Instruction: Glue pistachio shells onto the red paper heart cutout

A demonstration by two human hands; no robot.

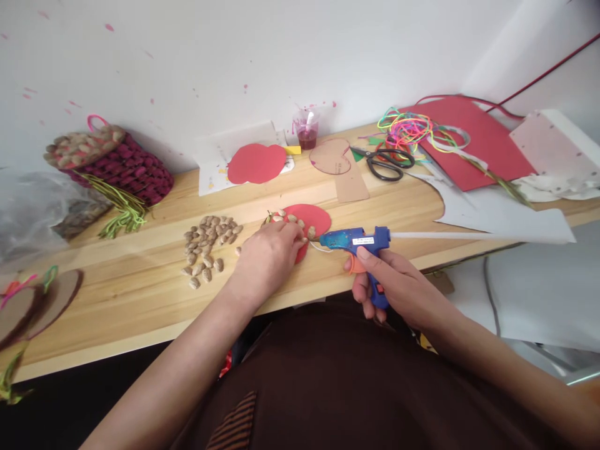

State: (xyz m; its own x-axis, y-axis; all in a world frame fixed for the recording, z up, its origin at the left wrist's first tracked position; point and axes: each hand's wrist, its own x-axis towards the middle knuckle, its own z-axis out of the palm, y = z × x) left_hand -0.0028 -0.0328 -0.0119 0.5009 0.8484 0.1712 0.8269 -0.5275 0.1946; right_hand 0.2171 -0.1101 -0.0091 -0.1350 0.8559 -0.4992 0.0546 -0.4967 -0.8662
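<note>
My right hand (398,281) grips a blue hot glue gun (337,238) by its handle, fingers around the orange trigger. A long white glue stick (431,235) sticks out of its back. The nozzle points left at a red paper cutout (319,217) lying on the table, with several pale brown seeds or pods along its edge. My left hand (269,256) is over the cutout's left side, fingers pinched together near the nozzle; what is between them is hidden. Left of it lies a loose pile of brown seeds or pods (210,234).
A purple woven basket (135,169) full of the same pieces lies at back left. Behind are another red cutout (257,164), a cup of dark red liquid (307,137), a cardboard heart (330,156), black-handled scissors (387,165), tangled colourful cords (407,130) and red sheets (487,150).
</note>
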